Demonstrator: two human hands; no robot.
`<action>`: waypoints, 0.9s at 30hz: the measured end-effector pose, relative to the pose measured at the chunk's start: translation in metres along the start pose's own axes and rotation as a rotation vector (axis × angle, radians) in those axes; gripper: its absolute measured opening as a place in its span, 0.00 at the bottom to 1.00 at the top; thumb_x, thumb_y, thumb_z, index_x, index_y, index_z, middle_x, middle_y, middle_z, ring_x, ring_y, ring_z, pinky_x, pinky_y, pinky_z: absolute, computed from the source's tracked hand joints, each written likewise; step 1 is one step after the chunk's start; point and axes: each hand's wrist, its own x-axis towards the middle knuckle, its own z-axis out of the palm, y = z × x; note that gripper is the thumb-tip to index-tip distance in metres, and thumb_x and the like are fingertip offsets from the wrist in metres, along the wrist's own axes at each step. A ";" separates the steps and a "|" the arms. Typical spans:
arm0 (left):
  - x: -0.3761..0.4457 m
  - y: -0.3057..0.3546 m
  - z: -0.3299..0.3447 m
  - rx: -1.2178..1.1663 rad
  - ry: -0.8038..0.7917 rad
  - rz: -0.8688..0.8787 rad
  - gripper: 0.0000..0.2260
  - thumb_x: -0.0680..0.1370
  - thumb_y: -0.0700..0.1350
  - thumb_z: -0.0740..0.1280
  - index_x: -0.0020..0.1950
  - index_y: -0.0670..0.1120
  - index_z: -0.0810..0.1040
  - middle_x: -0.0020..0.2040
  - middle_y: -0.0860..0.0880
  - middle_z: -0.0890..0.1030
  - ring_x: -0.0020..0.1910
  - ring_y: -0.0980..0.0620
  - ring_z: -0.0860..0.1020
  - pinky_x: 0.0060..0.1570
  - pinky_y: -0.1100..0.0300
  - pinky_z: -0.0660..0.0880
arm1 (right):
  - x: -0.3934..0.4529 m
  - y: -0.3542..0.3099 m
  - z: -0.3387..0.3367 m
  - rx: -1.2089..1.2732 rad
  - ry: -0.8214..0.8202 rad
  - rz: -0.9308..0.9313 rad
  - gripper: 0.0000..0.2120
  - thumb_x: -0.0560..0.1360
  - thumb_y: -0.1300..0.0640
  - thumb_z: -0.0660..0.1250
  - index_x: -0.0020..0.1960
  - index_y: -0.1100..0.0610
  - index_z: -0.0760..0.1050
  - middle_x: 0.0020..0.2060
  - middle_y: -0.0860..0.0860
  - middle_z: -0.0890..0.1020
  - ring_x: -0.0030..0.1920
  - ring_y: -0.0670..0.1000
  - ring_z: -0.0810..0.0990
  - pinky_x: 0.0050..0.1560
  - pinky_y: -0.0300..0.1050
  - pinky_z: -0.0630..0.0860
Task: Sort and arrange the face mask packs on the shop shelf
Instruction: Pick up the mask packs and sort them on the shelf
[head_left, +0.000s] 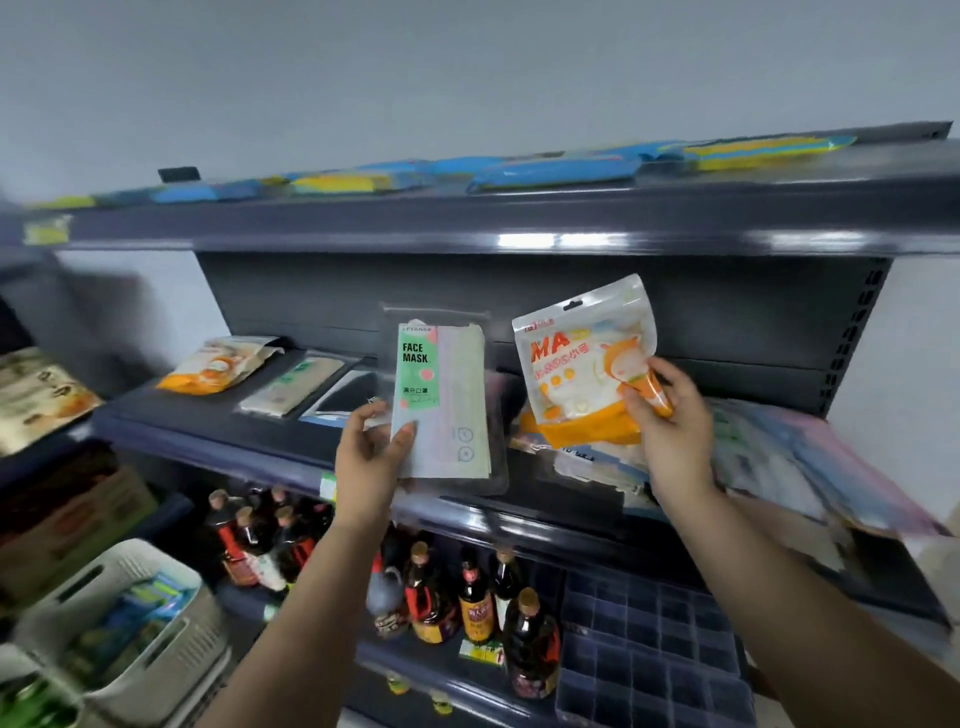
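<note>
Holding one pack each, the hands are raised in front of the middle shelf (208, 431): the left hand (371, 457) pinches the lower left corner of a green face mask pack (441, 400), thumb on its front, and the right hand (670, 415) grips the right edge of an orange and white mask pack (582, 364), fingers curled round it. Both packs stand upright, side by side and apart, above the shelf's near edge. To do this step well, I would match each pack to its kind already laid out on the left, and set it down flat and square on its own stack. Three such spots lie in a row there: an orange pack (213, 366), a pale green pack (296, 384) and a dark pack (348, 395). On the right, an unsorted heap of packs (769, 457) waits; its count is too blurred to tell. Blue and yellow packs (550, 171) line the top shelf, and several brown bottles (478, 597) stand on the lower one.
</note>
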 end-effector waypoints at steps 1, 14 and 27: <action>0.001 0.000 -0.014 0.013 0.018 0.009 0.11 0.77 0.36 0.67 0.57 0.44 0.70 0.43 0.49 0.79 0.32 0.61 0.80 0.24 0.65 0.75 | -0.005 0.002 0.013 -0.002 -0.019 0.009 0.18 0.73 0.64 0.69 0.61 0.54 0.74 0.54 0.51 0.80 0.52 0.49 0.78 0.51 0.40 0.75; 0.043 -0.015 -0.130 0.006 0.100 -0.101 0.10 0.75 0.40 0.69 0.52 0.50 0.72 0.43 0.49 0.78 0.46 0.42 0.79 0.39 0.44 0.80 | -0.058 0.005 0.116 -0.035 -0.068 0.107 0.20 0.74 0.63 0.68 0.65 0.56 0.73 0.54 0.47 0.77 0.57 0.48 0.76 0.56 0.44 0.74; 0.091 -0.008 -0.271 -0.010 0.149 -0.077 0.11 0.76 0.37 0.68 0.53 0.49 0.72 0.41 0.50 0.79 0.38 0.51 0.78 0.28 0.64 0.78 | -0.118 0.008 0.268 0.047 -0.062 0.140 0.21 0.73 0.64 0.69 0.64 0.55 0.73 0.56 0.50 0.79 0.56 0.48 0.77 0.56 0.42 0.74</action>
